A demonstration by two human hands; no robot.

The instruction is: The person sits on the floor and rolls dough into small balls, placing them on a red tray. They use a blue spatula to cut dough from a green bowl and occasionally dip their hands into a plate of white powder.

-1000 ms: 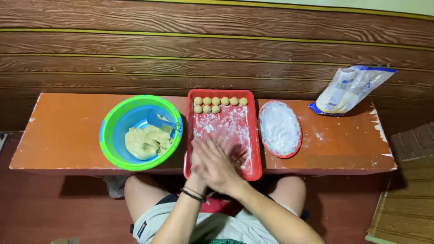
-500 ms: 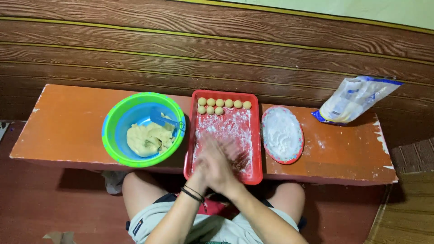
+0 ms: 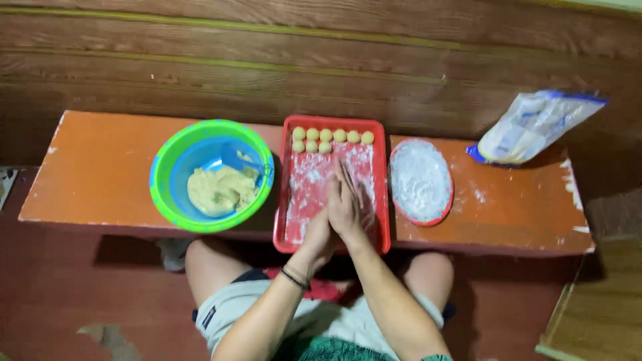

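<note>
So both hands, left hand and right hand, are pressed palm to palm over the floury red rectangular plastic tray on the orange desk; can't tell what's between them. Small round yellow dough balls line the tray's far edge.

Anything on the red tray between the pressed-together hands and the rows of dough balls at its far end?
Nothing visible: between the left hand, right hand and the dough balls lies only the floured floor of the red tray.
</note>
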